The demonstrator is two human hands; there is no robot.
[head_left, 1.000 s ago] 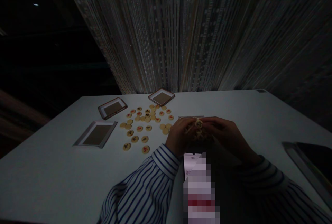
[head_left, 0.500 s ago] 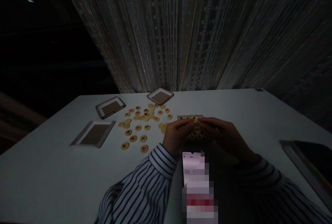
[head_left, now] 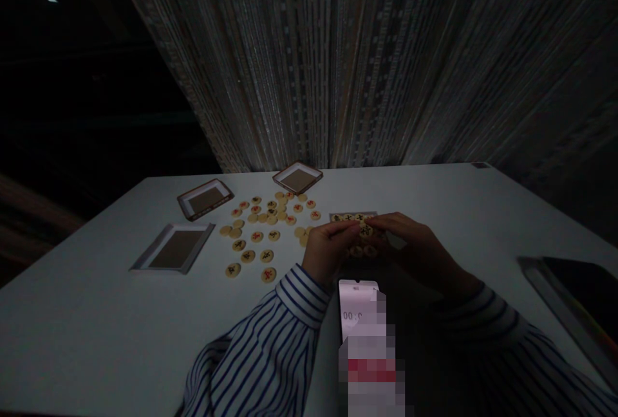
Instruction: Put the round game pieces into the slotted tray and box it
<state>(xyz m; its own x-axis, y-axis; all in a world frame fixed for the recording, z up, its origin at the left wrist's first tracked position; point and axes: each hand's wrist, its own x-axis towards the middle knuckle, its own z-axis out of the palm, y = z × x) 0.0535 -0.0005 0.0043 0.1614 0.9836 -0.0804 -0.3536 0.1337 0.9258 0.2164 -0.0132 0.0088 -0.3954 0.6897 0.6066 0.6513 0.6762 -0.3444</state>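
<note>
Dim light. Left hand (head_left: 328, 251) and right hand (head_left: 416, 246) meet over the bench (head_left: 96, 327), a little right of centre, both in striped sleeves. Fingers of both are narrowed to a pinch on one pale disc (head_left: 365, 231) with a dark mark on its face. The disc is held just above a small tray (head_left: 344, 217), which carries a row of like discs along its far edge. More discs show under the fingertips, partly hidden by the hands.

Left of the hands: loose discs (head_left: 263, 227) lie scattered flat on the white bench, some red-marked, some dark-marked. Three shallow boxes stand around them: far box (head_left: 298, 179), far-left box (head_left: 205, 198), near-left box (head_left: 176, 248), the last well apart from the hands.

Near edge, between the wrists: a phone (head_left: 356, 304), screen lit and showing digits, lower part blurred. Right edge: dark flat object (head_left: 570, 288), too dim to identify. A striped curtain (head_left: 362, 63) hangs behind the far side of the bench.
</note>
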